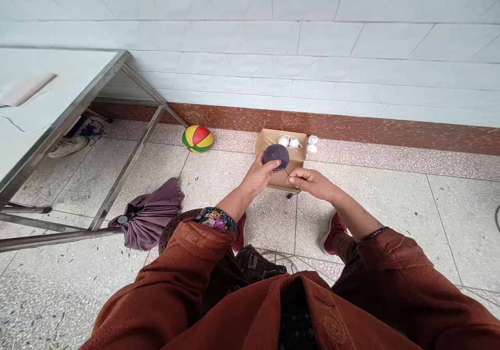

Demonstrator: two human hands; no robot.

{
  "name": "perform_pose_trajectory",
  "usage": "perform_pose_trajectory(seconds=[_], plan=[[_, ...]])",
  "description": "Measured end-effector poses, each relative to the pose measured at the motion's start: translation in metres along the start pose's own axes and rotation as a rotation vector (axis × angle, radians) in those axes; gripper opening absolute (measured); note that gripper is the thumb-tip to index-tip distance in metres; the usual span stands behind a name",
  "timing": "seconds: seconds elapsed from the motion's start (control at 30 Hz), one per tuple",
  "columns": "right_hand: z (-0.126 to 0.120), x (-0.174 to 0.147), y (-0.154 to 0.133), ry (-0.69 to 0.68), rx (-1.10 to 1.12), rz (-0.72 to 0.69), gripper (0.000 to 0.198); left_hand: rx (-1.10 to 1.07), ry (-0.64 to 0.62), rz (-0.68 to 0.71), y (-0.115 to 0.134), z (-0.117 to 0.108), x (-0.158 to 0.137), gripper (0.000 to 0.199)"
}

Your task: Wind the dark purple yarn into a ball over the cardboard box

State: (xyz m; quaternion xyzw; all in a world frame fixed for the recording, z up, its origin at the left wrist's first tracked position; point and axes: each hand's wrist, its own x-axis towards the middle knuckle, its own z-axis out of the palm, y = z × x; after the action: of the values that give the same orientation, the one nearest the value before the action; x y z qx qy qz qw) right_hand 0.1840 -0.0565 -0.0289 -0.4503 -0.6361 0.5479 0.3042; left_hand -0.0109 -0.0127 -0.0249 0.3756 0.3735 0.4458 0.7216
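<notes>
A dark grey-purple ball of yarn is held in my left hand, with the thumb across its front. A short length of its strand runs to my right hand, where thumb and forefinger pinch it. Both hands are over an open cardboard box on the floor. Inside the box's far half lie small white yarn balls with loose ends. More white balls rest just outside its right side.
A striped ball in red, yellow and green sits by the wall. A folded purple umbrella lies on the floor at left, beside a metal-framed table. My red shoes stand either side of a cable.
</notes>
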Motion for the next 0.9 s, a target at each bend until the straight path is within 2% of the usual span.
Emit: perform_pose_trajectory(seconds=[0.07,0.13,0.27,0.37,0.47,0.57,0.7,0.8,0.9], plan=[[-0.003,-0.003,-0.009,-0.022,0.086,-0.014,0.036,0.078,-0.021,-0.085,-0.004,0.000,0.000,0.055],[-0.008,-0.003,-0.014,0.047,0.150,-0.040,0.040,0.229,-0.104,-0.145,-0.008,0.001,-0.003,0.055],[-0.016,0.001,-0.010,0.242,0.130,-0.066,0.039,0.517,-0.368,-0.073,-0.009,0.003,-0.012,0.072],[-0.017,0.005,-0.003,0.350,0.017,-0.053,0.035,0.429,-0.489,-0.094,-0.004,0.004,-0.018,0.090],[-0.015,0.007,0.007,0.384,-0.064,0.000,0.033,0.164,-0.524,-0.215,0.002,0.005,-0.022,0.089],[-0.012,0.008,0.016,0.369,-0.168,0.035,0.028,-0.002,-0.484,-0.262,0.007,0.004,-0.021,0.082],[-0.010,0.007,0.021,0.302,-0.275,-0.004,0.020,-0.090,-0.307,-0.200,0.008,0.003,-0.013,0.069],[-0.007,0.005,0.019,0.182,-0.306,-0.047,0.019,-0.070,-0.223,-0.155,0.005,0.003,-0.008,0.060],[-0.005,0.000,0.009,0.000,-0.269,-0.117,0.020,0.052,-0.110,-0.067,-0.001,0.003,-0.004,0.056]])
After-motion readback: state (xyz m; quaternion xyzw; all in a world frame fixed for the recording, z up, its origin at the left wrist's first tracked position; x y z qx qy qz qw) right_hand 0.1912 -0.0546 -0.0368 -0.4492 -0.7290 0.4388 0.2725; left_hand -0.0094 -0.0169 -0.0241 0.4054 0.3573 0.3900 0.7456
